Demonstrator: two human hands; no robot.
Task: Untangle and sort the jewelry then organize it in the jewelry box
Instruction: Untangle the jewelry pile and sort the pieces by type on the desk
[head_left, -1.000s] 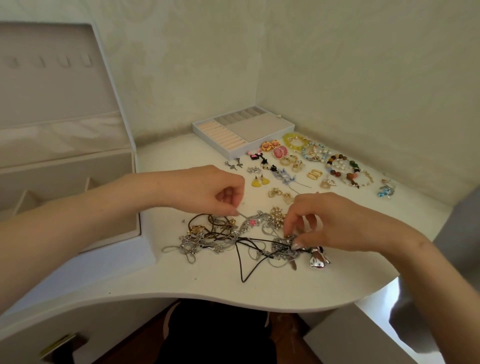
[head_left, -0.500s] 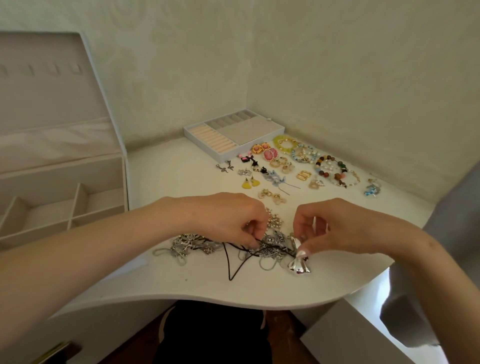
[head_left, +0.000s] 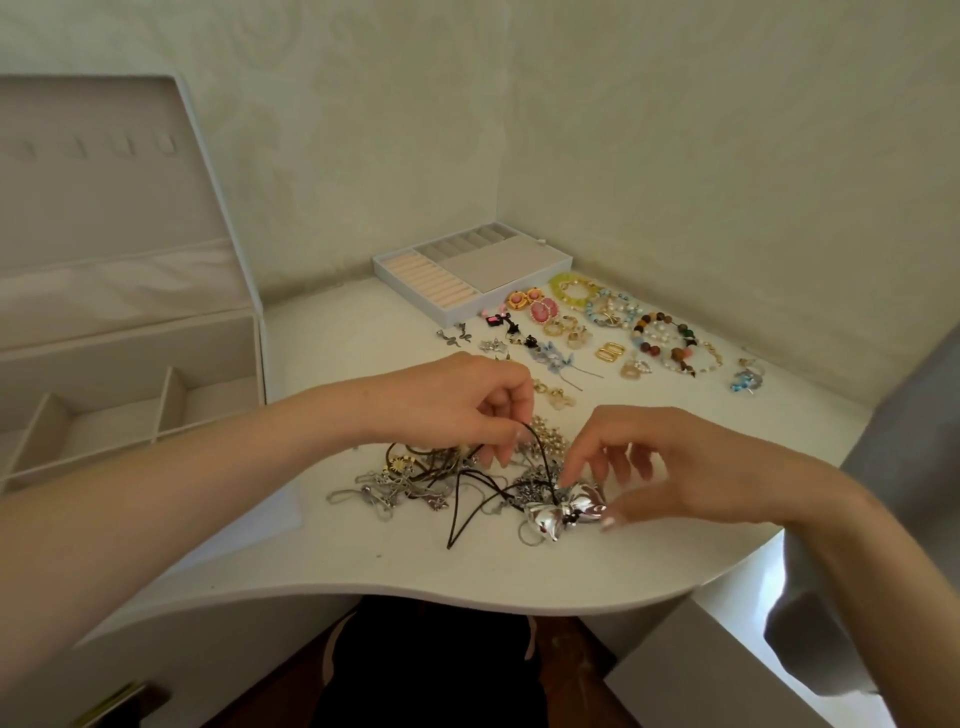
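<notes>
Step in hand: untangling. The knot of chains (head_left: 415, 480) lay on the table (head_left: 363, 561) near its front edge, not yet sorted, and nothing showed in the box.
Left hand (head_left: 462, 400): held above the knot, palm down, fingers curled. Thumb and fingertips pinched a loop of black cord (head_left: 537, 447) and held it raised off the pile.
Right hand (head_left: 680, 467): low over the right end of the knot. Forefinger and thumb stood on either side of the silver pendant (head_left: 566, 509) and seemed to nip it lightly. The other three fingers were spread and lifted, gripping nothing.
Cord: it ran down from the left pinch into the chains beside the pendant, with its free ends trailing toward the table edge.
Next move, as I judge it: draw cord and pendant gently apart to find where they cross, then feed one through. A hard tug would likely tighten the knot.
Already sorted: earrings (head_left: 550, 338) and bead bracelets (head_left: 665, 338) lay in rows farther back on the right.
Jewelry box (head_left: 249, 353): stood open at the left, with the compartments in view bare.
Ring tray (head_left: 452, 306): sat apart at the back by the wall.
</notes>
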